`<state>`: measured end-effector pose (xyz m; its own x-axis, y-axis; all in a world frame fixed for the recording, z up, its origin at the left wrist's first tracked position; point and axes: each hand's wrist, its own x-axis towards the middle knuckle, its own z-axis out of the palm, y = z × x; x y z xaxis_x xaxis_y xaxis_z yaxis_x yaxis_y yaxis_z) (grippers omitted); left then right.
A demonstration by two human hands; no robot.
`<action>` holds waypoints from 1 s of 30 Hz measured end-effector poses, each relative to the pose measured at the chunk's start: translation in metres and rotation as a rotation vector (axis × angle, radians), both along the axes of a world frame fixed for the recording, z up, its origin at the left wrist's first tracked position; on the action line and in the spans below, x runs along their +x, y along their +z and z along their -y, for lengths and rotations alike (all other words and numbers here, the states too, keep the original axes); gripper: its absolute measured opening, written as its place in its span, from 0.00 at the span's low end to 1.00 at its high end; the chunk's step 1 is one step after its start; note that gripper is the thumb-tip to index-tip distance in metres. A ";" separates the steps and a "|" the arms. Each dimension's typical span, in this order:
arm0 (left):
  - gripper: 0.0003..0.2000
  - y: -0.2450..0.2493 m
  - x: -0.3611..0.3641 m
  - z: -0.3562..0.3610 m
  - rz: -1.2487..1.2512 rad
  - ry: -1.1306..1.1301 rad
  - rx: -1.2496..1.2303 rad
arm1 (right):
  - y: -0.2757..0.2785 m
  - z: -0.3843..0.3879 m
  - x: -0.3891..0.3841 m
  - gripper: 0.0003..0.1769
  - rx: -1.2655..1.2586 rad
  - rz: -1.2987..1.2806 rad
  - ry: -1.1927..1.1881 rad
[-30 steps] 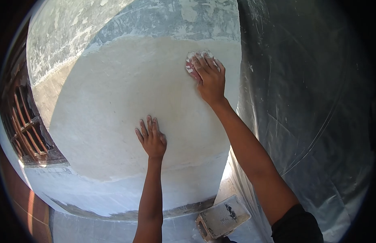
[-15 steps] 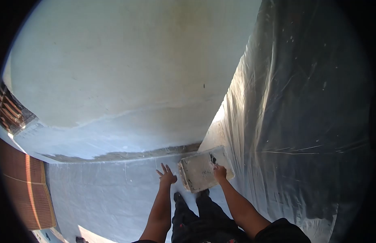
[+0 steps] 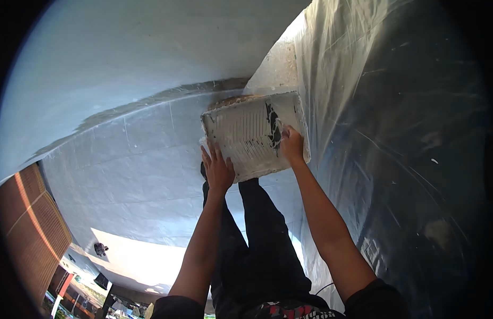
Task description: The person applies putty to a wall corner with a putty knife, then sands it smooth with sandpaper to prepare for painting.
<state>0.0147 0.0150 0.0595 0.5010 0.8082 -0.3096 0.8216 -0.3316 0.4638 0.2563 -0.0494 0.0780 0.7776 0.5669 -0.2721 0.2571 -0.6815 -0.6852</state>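
Note:
A paint tray (image 3: 241, 127) with a ribbed, pale-smeared surface sits in front of my feet. My left hand (image 3: 218, 169) is at its left edge, fingers spread, seeming to rest on the rim. Over the tray's right part, my right hand (image 3: 292, 144) is closed round something pale, partly hidden by the fingers. A dark streak (image 3: 273, 125) shows in the tray beside that hand. What I hold is too small to name.
A pale wall (image 3: 150, 53) rises ahead. Plastic sheeting (image 3: 336, 58) hangs on the right. A brown slatted panel (image 3: 34, 223) stands at the left. A dark object (image 3: 100, 249) lies on the floor at the lower left.
The view has tilted down, so the tray appears higher and larger. My left hand has moved from beside the tray onto its left edge. My right hand remains closed over the tray.

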 end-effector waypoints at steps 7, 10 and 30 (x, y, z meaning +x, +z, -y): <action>0.34 -0.035 -0.001 0.017 0.067 -0.009 0.080 | -0.059 -0.008 -0.027 0.22 -0.322 0.455 0.226; 0.33 -0.040 -0.004 0.017 0.127 -0.020 0.092 | -0.062 0.018 -0.061 0.28 -0.313 0.584 0.240; 0.34 -0.034 -0.007 0.014 0.060 -0.109 0.114 | -0.011 0.025 -0.062 0.08 -0.186 0.160 0.481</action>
